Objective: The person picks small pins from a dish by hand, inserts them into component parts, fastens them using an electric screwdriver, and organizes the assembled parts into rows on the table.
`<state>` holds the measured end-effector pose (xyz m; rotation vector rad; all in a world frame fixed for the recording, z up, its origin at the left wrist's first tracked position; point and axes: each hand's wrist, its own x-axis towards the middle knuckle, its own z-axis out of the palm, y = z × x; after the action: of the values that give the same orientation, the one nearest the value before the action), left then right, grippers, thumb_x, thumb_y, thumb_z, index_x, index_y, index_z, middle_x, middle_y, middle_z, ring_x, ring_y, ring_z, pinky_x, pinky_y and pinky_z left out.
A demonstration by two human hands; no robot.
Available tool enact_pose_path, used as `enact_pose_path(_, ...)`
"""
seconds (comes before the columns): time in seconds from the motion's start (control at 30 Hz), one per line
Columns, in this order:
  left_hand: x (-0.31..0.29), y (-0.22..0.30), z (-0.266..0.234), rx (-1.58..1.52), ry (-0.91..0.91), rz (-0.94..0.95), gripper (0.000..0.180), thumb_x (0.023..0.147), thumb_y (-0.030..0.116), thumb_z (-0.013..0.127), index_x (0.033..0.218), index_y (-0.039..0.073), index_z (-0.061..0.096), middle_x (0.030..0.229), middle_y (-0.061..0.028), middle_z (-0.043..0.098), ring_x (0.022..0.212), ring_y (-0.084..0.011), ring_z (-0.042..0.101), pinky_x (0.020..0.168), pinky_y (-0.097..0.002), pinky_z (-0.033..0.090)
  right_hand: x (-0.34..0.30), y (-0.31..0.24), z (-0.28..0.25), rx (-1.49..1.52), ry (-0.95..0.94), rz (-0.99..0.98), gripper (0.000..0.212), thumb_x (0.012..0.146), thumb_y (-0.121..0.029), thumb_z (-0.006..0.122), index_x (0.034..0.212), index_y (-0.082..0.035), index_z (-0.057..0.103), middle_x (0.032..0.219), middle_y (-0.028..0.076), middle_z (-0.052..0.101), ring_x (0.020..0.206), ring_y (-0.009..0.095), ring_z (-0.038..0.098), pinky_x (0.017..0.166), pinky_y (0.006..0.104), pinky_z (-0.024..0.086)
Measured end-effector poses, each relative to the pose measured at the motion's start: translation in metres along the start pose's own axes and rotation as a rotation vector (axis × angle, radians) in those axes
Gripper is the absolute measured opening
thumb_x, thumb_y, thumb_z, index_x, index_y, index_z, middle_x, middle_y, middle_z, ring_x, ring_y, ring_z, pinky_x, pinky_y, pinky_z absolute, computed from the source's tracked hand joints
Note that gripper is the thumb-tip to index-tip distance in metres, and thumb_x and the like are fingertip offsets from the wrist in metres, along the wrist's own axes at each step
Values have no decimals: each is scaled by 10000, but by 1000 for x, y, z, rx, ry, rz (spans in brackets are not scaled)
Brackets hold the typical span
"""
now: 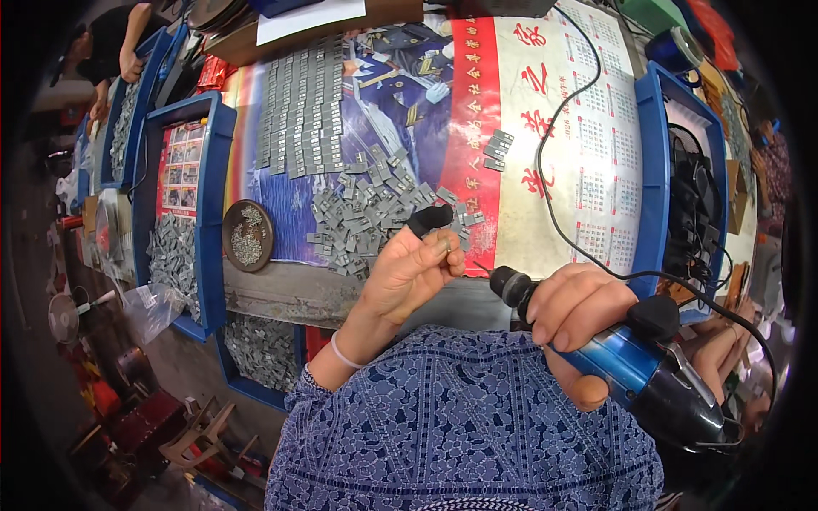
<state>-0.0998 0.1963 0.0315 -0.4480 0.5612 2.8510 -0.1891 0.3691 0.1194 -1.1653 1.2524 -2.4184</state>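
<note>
Left hand [417, 268]: raised in front of the counter's near edge, its thumb and fingertips brought together; whether a small piece is pinched between them cannot be told.
Finger cover [429, 220]: black, worn on one digit of the left hand and seen against the heap.
Bracelet [342, 352]: pale, worn at the left wrist.
Right hand [579, 311]: wrapped around the driver, which is firmly gripped.
Driver [618, 362]: blue and black, held aslant near the counter's near edge; its thin bit is pointed toward the left hand, from which it is set apart.
Cable [599, 68]: black, laid across the counter in a long curve.
Counter [294, 294]: covered in large part by a printed sheet [520, 234].
Heap [354, 226]: small grey pieces, loosely piled beyond the left hand.
Rows [302, 111]: similar grey pieces, closely aligned behind the heap.
Small group [498, 150]: a few grey pieces, set apart to the right of the heap.
Dish [227, 241]: round and brown, partly filled with tiny metal parts, placed left of the heap.
Left tray [212, 247]: blue, with grey pieces gathered at its near end.
Right tray [652, 170]: blue, with dark items contained.
</note>
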Motion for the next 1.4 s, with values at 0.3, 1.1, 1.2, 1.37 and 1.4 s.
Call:
enact_pose_path(0.3,3,-10,14,-30,66,-31,179,901,159,566,1040,48,539,935,-43,557,872,-131,532,793,-302,438,4,-2,-1,-34,-124,94,443,645,-346,825,821,-25,575,744,110,625,671,254,638,609,343,524)
enact_pose_path(1.1,6,-7,21,34,111,-68,318,919,166,535,1214,77,457,964,-41,563,908,-142,540,777,-298,438,0,7,8,-48,-53,-18,388,653,-249,817,758,40,580,726,117,600,621,268,621,535,361,518)
enact_pose_path(1.2,5,-9,13,61,74,-62,468,895,145,561,1308,16,384,944,-53,545,889,-130,509,817,-285,419,2,6,6,-48,-96,54,390,652,-253,817,758,38,580,735,122,601,626,269,623,536,360,519)
enact_pose_path(1.37,8,-11,10,15,77,-87,392,886,130,577,1245,44,444,927,-39,561,843,-120,514,790,-271,422,-2,11,7,-55,-46,-98,396,648,-268,818,739,34,579,750,129,603,639,269,629,548,361,527)
enact_pose_path(1.4,8,-11,9,-20,85,-101,335,884,115,581,1201,67,483,931,-34,576,823,-127,528,776,-270,437,-2,11,7,-53,-45,-97,396,648,-268,818,739,34,579,750,129,603,639,269,629,548,361,527)
